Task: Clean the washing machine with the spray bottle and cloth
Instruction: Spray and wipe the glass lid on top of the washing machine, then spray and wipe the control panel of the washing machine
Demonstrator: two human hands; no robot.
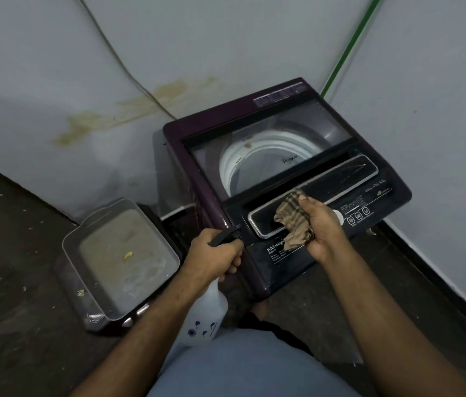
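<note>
Low at frame centre, my left hand [216,253] is gripping the spray bottle [204,316]; my right hand [322,224] is bunching the cloth [291,216] against the washing machine [283,173] control panel. Wiping seems underway; next, probably sweeping rightward.

On the dark purple top-loading washing machine [277,179] we read "Whirlpool" on its clear glass lid [290,160], and "WhiteMagic Royale" in white on its black front control panel [276,245]. The smaller print beside it is too fine for us.
</note>
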